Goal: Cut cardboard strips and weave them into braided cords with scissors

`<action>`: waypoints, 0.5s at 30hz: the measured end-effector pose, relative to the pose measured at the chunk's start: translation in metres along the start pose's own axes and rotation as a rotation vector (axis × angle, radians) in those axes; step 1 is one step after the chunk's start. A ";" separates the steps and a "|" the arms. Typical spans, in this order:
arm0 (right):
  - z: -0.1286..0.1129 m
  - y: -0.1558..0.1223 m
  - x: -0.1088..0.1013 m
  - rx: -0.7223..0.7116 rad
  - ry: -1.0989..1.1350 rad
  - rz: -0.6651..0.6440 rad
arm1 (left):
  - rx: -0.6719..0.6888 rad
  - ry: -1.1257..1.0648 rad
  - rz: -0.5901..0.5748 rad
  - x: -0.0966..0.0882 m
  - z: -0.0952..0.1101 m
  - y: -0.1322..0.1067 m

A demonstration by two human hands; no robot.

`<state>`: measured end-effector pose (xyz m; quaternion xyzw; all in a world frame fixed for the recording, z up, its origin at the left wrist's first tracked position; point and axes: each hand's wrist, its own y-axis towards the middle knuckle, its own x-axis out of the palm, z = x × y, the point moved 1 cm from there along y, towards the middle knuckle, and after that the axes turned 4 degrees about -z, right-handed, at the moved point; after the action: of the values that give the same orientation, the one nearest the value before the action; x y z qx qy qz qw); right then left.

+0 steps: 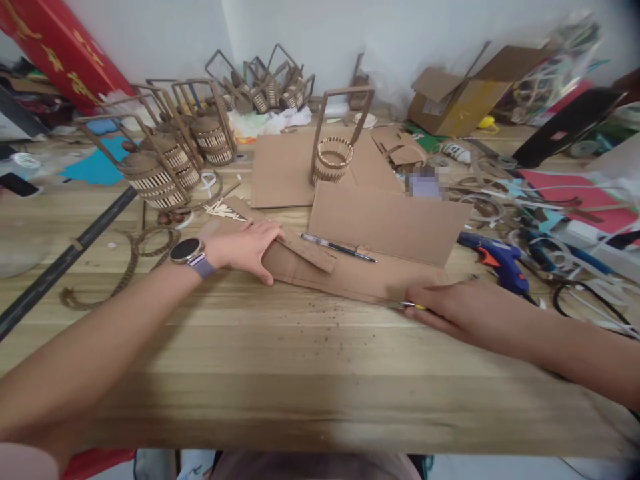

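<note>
Left hand (pixel 245 248): spread flat, fingers together, palm down on left end of cardboard sheet (pixel 385 227); wristwatch (pixel 186 251) on wrist.
Right hand (pixel 450 310): fingers closed around yellow-tipped tool (pixel 414 306), most of tool hidden; tip at sheet's near right edge.
Cardboard sheet: lies mid-bench (pixel 300 360), back flap folded upright.
Pen (pixel 337 247): on sheet, between hands.
Blue glue gun (pixel 495 260): just right of sheet.
Cardboard basket (pixel 333 159): behind sheet, upright.

Soft even indoor light, faint shadows, edges warped, corners perhaps blurred
</note>
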<state>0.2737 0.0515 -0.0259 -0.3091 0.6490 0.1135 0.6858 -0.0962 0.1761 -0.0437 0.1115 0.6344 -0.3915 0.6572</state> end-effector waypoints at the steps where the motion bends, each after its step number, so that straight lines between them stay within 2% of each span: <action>1: -0.005 0.003 -0.003 -0.023 0.000 -0.027 | 0.004 0.004 0.012 -0.001 0.001 -0.001; 5: -0.018 0.012 -0.011 -0.068 -0.006 -0.105 | -0.047 0.084 0.068 -0.001 0.000 -0.011; 9: -0.022 0.015 -0.013 -0.096 0.020 -0.107 | -0.090 0.132 0.082 0.002 -0.003 -0.021; 15: -0.024 0.018 -0.015 -0.078 0.065 -0.145 | 0.002 0.020 0.104 0.011 0.002 -0.017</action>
<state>0.2425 0.0555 -0.0155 -0.3853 0.6418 0.0788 0.6584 -0.1073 0.1592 -0.0469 0.1490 0.6339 -0.3564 0.6701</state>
